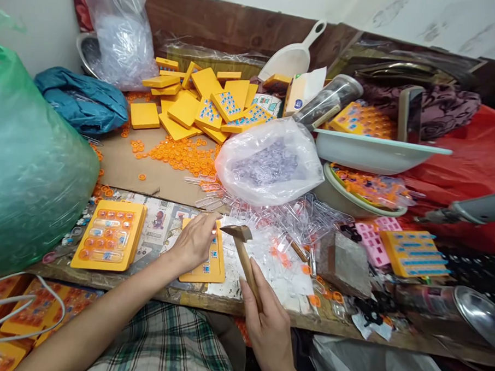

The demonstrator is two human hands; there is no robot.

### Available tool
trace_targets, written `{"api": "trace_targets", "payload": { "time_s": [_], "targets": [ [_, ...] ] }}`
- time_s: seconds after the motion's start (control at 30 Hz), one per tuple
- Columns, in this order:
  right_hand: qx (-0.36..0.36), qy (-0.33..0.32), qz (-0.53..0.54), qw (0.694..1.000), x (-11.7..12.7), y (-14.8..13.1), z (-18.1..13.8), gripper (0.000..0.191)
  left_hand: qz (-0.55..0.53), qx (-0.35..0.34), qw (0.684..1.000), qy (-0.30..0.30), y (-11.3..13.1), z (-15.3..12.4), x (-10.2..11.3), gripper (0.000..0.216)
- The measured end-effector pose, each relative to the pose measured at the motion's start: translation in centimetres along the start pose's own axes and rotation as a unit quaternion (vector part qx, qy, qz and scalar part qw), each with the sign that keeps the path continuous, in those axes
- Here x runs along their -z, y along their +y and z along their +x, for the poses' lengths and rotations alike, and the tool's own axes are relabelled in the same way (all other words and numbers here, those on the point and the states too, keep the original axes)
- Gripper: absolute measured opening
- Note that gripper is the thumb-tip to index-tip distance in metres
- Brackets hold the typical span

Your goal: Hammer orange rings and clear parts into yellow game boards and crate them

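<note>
My right hand (268, 320) is wrapped round the wooden handle of a small hammer (244, 254). The hammer's metal head is raised just right of a flat yellow plastic panel (202, 274) with small printed blue marks. Over the upper part of that panel lies my left hand (195, 240), its fingers drawn together near the panel's top right corner. Whatever they pinch is hidden or too small to name. To the left rests a stack of yellow panels (108, 237) fitted with orange rings and clear covers.
Orange rings (187, 154) lie heaped behind, below a pile of yellow panels (185, 109). A white bag (272, 178) of clear pieces sits at centre, with loose clear covers (287, 212) in front. A metal block (344, 263) and power-tool tip (468, 211) are right; a green bag (35, 165) bulges left.
</note>
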State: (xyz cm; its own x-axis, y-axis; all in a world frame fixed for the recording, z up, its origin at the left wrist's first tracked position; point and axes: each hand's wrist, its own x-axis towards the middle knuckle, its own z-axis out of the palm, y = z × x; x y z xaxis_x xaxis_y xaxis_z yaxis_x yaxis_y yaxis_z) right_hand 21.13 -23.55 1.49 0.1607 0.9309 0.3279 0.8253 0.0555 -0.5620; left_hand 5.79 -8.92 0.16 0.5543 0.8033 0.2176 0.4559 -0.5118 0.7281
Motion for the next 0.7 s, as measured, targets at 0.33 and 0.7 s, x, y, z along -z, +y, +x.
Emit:
{"api": "trace_targets", "payload": {
  "time_s": [0.33,0.7],
  "targets": [
    [0.014,-0.022,0.007,1.0,0.7,-0.3,0.8,0.049,-0.011,0.022,0.999,0.041,0.0,0.0,-0.6,0.043],
    [-0.021,-0.073,-0.018,0.997,0.1,-0.5,0.6,0.045,-0.113,0.108,0.985,0.066,-0.7,-0.4,-1.8,0.044]
  ]
}}
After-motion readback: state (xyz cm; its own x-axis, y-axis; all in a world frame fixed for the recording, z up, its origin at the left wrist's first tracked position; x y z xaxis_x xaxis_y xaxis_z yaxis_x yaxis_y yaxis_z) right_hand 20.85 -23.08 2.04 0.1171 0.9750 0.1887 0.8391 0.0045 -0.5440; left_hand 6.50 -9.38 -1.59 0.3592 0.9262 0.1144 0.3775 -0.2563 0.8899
